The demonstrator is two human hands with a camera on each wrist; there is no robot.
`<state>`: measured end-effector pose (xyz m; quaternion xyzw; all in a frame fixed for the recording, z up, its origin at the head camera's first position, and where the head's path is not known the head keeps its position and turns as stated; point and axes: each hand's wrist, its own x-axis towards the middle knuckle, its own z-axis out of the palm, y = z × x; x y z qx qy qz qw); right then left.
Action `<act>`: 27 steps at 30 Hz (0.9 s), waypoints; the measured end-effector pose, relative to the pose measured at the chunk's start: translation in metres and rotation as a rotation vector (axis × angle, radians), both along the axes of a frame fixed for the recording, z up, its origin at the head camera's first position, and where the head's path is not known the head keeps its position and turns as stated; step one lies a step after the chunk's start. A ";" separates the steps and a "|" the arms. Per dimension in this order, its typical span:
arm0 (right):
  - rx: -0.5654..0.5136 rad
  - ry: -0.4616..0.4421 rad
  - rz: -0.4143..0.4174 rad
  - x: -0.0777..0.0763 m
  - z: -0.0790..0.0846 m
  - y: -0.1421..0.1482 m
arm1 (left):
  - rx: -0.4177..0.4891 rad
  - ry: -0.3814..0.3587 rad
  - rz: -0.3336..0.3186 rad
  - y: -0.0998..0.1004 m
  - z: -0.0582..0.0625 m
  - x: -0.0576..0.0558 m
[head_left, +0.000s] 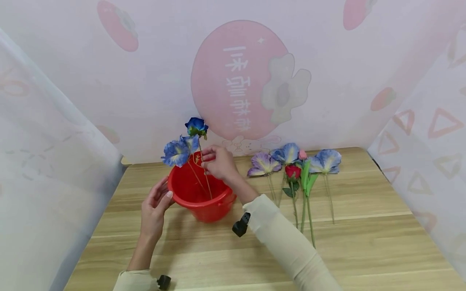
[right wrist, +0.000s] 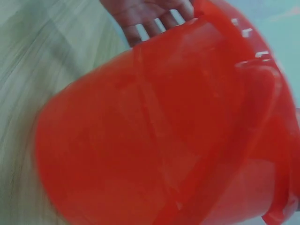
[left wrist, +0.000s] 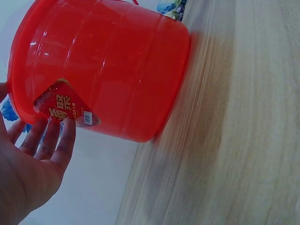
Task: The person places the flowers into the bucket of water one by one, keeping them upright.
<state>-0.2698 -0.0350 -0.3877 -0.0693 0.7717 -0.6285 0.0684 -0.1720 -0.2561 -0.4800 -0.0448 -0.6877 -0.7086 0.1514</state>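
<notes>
A red bucket [head_left: 207,212] stands upright on the table. My left hand [head_left: 156,206] grips its left rim, the thumb at the lip and the fingers against the outer wall, near a diamond-shaped label [left wrist: 65,104]. Over the bucket, my right hand [head_left: 220,163] pinches the thin stem of a blue rose [head_left: 196,126], whose lower end reaches inside the bucket. Beside the rose, a blue-and-yellow artificial flower [head_left: 176,152] leans out over the left back rim, its stem down in the bucket. The right wrist view shows mostly bucket wall [right wrist: 154,122], with my left fingers at the top.
Right of the bucket lie a purple flower [head_left: 264,163], two blue flowers including one at the far right [head_left: 325,161], a red rose [head_left: 293,172], a pink bud [head_left: 302,154] and green leaves [head_left: 306,173]. A printed fabric wall [head_left: 156,81] rises behind the wooden table [head_left: 364,238].
</notes>
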 end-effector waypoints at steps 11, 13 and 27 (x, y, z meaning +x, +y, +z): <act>0.158 -0.024 -0.028 -0.004 -0.005 -0.010 | 0.010 0.009 -0.008 -0.001 -0.003 -0.001; 0.199 -0.035 -0.019 -0.004 -0.005 -0.012 | 0.010 0.009 -0.008 -0.002 -0.003 -0.001; 0.275 -0.079 0.021 -0.001 -0.004 -0.012 | 0.014 0.000 -0.004 0.000 0.000 0.000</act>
